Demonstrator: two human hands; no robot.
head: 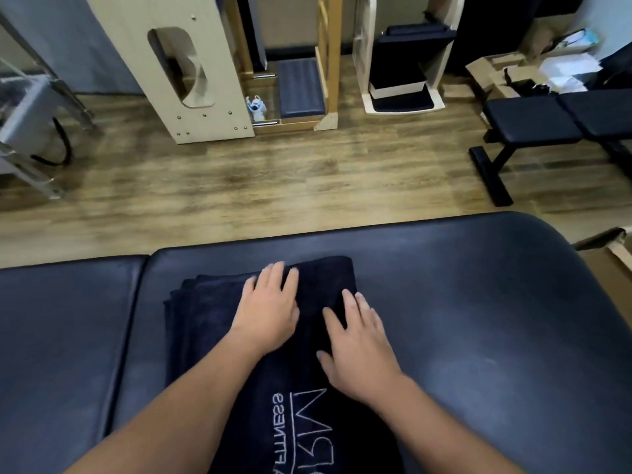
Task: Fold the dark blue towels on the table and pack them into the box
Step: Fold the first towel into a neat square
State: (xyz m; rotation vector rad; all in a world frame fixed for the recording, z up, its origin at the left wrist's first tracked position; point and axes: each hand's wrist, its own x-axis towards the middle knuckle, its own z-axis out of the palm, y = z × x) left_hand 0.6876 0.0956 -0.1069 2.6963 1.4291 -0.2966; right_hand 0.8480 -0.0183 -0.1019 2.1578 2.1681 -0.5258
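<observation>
A dark blue towel with white embroidered lettering lies folded lengthwise on the padded black table, running from its far part toward me. My left hand presses flat on the towel near its far end, fingers straight. Beside it, my right hand lies flat on the towel's right side, fingers spread. A cardboard box shows only as a flap and corner past the table's right edge.
Beyond the table's far edge is wooden floor. A black workout bench stands at the right, wooden exercise equipment at the back, a metal frame at the left. Cardboard and papers pile at the back right.
</observation>
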